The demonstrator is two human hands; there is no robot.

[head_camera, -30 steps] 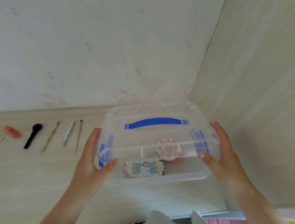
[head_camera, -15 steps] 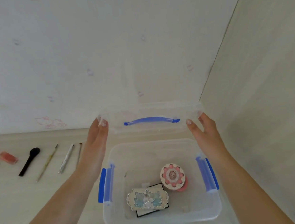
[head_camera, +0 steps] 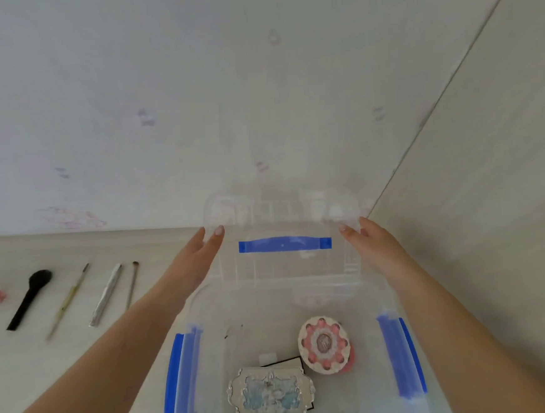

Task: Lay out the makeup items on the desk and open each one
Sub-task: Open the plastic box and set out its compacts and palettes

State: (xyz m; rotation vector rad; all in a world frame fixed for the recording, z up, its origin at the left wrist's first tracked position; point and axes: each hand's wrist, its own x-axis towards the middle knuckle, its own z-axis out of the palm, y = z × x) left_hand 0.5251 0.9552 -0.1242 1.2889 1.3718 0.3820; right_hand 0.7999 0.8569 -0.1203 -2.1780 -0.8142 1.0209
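Both hands hold the clear lid [head_camera: 283, 238] by its side edges, the left hand [head_camera: 192, 264] on its left rim and the right hand [head_camera: 370, 247] on its right, above the far end of the open box [head_camera: 371, 407]. Two compacts remain inside: a round pink one [head_camera: 324, 344] and an ornate silver one [head_camera: 271, 390]. Brushes [head_camera: 30, 297] and a pencil [head_camera: 106, 294] lie in a row on the desk [head_camera: 65, 369] to the left. The grip looks like fingertips only, so the lid could slip and fall onto the compacts, or knock the row if swung left.
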